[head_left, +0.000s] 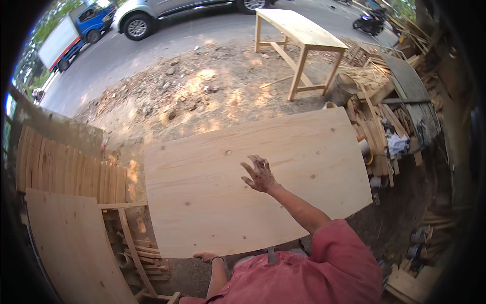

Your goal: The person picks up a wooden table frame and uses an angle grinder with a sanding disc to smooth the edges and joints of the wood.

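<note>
A large pale plywood sheet (202,213) with several dark knots lies in front of me, its near edge close to my body. Over the middle of the sheet, my right hand (259,176) has its fingers spread and holds nothing; whether the palm touches the wood I cannot tell. My left hand (205,257), a dark band at its wrist, grips the near edge of the sheet left of my body. The sheet hides part of that hand's fingers. What supports the sheet underneath is also hidden.
Another plywood panel (76,243) stands at the left, beside a row of upright wooden boards (66,164). A wooden table (301,30) stands beyond the sheet. Scrap wood (374,131) is heaped at the right. Vehicles, including a silver car (177,11), are on the road.
</note>
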Tool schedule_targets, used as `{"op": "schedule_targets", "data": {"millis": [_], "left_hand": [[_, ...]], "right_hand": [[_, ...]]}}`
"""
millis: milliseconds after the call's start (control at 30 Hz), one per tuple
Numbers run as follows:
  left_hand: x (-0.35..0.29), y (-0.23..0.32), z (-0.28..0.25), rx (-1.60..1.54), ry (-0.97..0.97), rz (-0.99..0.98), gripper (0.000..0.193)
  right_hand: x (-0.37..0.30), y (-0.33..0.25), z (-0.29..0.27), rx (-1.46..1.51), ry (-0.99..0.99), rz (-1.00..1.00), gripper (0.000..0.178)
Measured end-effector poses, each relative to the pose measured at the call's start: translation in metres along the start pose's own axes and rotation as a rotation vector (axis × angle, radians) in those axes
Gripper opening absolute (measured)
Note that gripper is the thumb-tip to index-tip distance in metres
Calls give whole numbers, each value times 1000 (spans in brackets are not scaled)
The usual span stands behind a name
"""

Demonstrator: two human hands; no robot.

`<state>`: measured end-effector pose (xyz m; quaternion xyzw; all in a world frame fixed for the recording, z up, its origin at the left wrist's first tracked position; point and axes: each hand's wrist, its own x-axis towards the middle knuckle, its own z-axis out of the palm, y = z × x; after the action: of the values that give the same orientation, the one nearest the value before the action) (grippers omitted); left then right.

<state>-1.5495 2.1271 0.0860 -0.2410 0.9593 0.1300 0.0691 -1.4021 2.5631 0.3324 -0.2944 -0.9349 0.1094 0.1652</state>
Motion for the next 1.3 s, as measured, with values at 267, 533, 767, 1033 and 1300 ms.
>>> {"op": "schedule_targets", "data": {"millis": [267,533,767,1033,1300], "left_hand": [[-4,35,-23,181,-135,201,58],[-149,37,-55,-57,-169,280,63],[-315,29,-27,-264,-265,62,71],[-446,44,-29,-441,-210,-88,84],[-576,29,8,-449,-108,-275,98]], "right_hand": [[-547,116,-56,302,581,1760,43],[-935,-44,-46,739,365,2441,38],[-979,-197,26,1116,1310,2632,24],[-942,-152,38,1431,1366,2489,23],[-1059,66,-70,1211,829,2215,30]]}}
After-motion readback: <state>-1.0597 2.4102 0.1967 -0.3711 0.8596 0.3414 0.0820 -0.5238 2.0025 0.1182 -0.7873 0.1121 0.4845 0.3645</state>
